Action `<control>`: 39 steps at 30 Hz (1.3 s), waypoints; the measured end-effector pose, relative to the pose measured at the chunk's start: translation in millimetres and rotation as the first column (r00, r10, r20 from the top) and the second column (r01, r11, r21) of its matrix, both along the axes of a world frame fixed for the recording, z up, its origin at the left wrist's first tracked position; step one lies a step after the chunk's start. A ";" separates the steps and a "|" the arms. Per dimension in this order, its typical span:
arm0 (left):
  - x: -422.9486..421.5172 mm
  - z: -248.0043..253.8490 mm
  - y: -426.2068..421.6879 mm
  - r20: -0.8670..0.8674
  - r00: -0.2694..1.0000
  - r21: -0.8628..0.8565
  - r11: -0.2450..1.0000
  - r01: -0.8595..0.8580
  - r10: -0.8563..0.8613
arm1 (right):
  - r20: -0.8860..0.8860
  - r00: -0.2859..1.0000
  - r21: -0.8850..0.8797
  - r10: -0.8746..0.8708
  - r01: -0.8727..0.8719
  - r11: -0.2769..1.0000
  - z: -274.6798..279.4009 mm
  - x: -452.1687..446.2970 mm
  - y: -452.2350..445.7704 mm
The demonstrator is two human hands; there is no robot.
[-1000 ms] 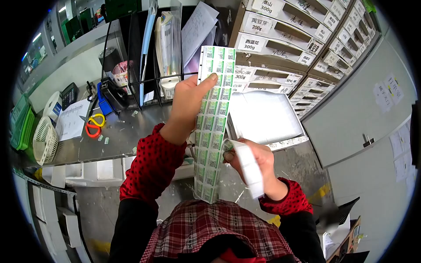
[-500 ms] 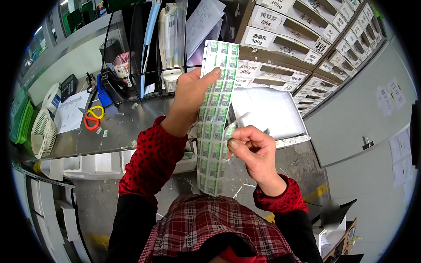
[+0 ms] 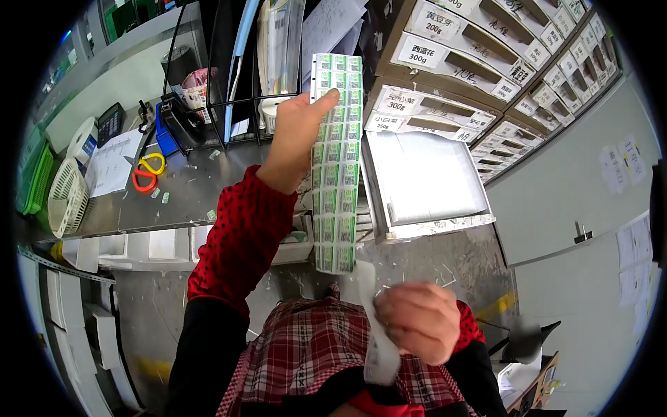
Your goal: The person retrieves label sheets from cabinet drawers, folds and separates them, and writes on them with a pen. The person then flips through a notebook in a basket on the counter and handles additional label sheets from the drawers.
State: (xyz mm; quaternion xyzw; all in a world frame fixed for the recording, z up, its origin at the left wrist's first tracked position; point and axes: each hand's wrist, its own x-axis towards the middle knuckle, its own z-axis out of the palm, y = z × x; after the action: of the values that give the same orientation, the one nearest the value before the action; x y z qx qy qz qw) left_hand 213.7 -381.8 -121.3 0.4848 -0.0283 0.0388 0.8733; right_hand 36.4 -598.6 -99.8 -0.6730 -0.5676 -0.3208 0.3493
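Observation:
A long sheet of green-and-white stickers (image 3: 336, 187) printed with small square codes hangs lengthwise in front of me. My left hand (image 3: 300, 132) grips it near the top, thumb lying across the printed face. Lower down, my right hand (image 3: 420, 321) is curled and smeared by motion. From it trails a narrow pale strip (image 3: 375, 340), its whitish side facing me, its top end close to the sheet's lower right corner. Just right of the sheet, a pulled-out drawer (image 3: 439, 228) has a white paper-like surface inside.
A metal counter (image 3: 187, 201) at left carries scissors (image 3: 147, 172), a calculator (image 3: 111, 125), a white basket (image 3: 68, 205) and sticker scraps. Behind stands a black wire rack (image 3: 243, 102) with folders. Labelled drawers (image 3: 445, 52) rise at upper right.
My right hand has pulled down and toward me from the sheet's right edge, and a strip now hangs apart from the sheet. My left hand has shifted slightly up and left.

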 end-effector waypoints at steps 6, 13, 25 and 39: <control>-14.5 5.4 16.6 0.032 0.994 0.047 0.993 -0.104 0.103 | -0.583 0.812 0.160 0.016 0.096 0.982 18.2 27.1 -53.1; -55.4 2.7 37.2 0.090 0.956 0.103 0.952 -0.289 0.281 | 0.298 0.600 -0.220 -0.742 0.800 0.558 -20.6 178.4 -116.9; -143.5 -32.0 136.8 0.151 0.825 0.167 0.809 -0.564 0.544 | 0.399 0.282 -0.753 -0.873 0.644 -0.137 -25.8 208.0 -114.7; -239.4 -41.1 270.6 0.395 0.024 0.045 0.006 -0.999 0.918 | -0.737 0.327 -0.050 -0.591 0.846 0.530 -128.0 28.2 -45.4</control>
State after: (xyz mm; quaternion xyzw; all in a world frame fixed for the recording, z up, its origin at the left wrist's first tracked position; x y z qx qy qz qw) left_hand -25.6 -111.2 -162.3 0.4909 0.1956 0.6843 0.5024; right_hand 64.6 -644.0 -227.8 -0.8473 0.0358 -0.2676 0.4574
